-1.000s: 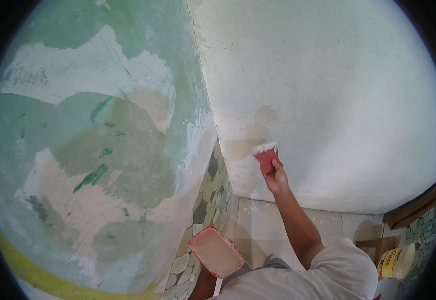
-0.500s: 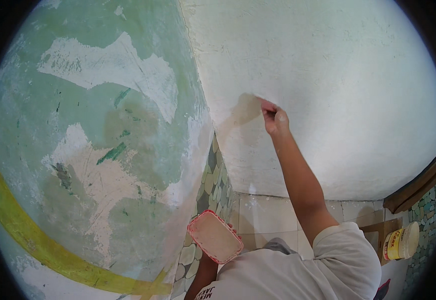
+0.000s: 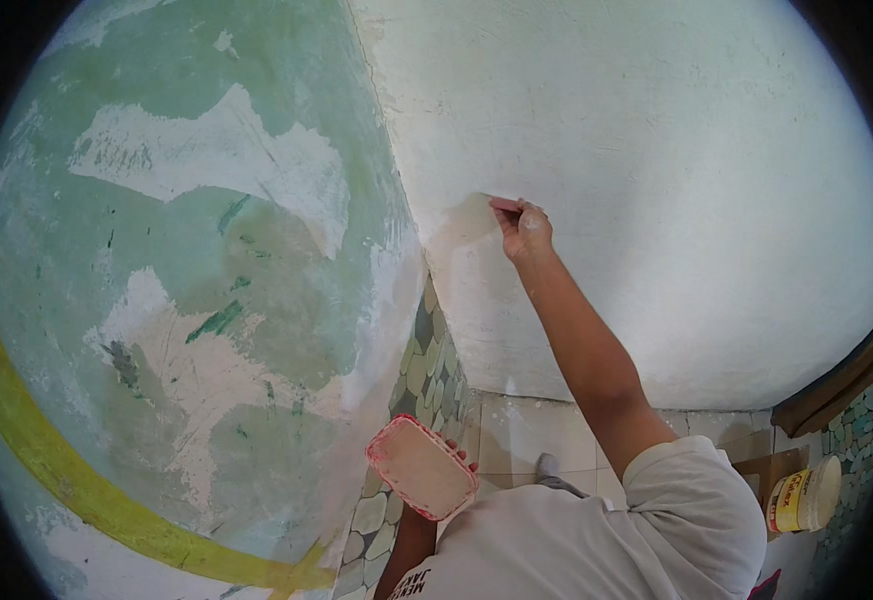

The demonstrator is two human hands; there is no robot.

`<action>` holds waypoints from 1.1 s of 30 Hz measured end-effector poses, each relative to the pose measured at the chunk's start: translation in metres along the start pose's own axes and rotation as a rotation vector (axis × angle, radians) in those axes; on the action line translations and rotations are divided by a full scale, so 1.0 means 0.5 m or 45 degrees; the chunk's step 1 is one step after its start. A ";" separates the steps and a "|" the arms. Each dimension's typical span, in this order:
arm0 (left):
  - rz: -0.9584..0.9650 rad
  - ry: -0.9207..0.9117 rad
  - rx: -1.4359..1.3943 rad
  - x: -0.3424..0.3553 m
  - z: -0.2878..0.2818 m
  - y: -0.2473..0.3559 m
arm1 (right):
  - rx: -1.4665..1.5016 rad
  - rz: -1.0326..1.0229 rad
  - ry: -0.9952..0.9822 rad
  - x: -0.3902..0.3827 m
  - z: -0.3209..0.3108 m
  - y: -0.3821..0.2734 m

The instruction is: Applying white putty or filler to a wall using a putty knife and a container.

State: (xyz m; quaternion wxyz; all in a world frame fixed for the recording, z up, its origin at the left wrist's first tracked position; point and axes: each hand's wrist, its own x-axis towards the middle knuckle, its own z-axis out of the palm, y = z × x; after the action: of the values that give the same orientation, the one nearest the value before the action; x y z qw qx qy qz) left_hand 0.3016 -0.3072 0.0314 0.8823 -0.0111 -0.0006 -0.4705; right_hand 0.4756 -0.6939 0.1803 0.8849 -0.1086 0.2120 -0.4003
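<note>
My right hand reaches out to the whitish wall, closed around a small, thin, reddish scraper. Its pale edge is at the wall surface, close to the corner; whether it presses on it I cannot tell. Lower down, my left hand holds a rectangular, red-rimmed tray in front of my body. Pale beige paste covers the tray's face, and red shows through along the smeared edges. Only fingertips curl past the tray's right side; the palm is hidden behind it.
At left stands a green wall with white patches and a yellow band. Stone cladding runs below the corner. Tiled floor lies beneath. A white bucket with a yellow label sits at right, near a brown wooden piece.
My right hand has moved left with the scraper, nearer the corner. The tray has shifted slightly left and up in view. More of a grey-covered foot shows on the floor.
</note>
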 end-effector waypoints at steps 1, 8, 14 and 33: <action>0.025 0.047 0.055 0.002 -0.010 0.008 | -0.045 -0.059 -0.120 -0.027 -0.006 0.011; 0.040 0.056 0.030 0.025 -0.010 0.005 | -0.145 0.071 -0.477 -0.131 -0.160 -0.007; 0.078 -0.026 0.130 0.024 -0.034 0.016 | -0.167 0.253 -0.452 -0.182 -0.187 -0.029; -0.001 -0.029 0.046 -0.024 -0.061 0.020 | -2.954 -2.285 -1.554 -0.073 -0.153 -0.097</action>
State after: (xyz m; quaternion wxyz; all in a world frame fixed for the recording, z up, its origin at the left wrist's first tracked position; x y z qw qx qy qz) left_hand 0.3028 -0.2921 0.0008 0.8820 -0.0005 -0.0191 -0.4708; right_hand 0.3869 -0.7000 0.1407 0.2396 0.9176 0.1129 0.2962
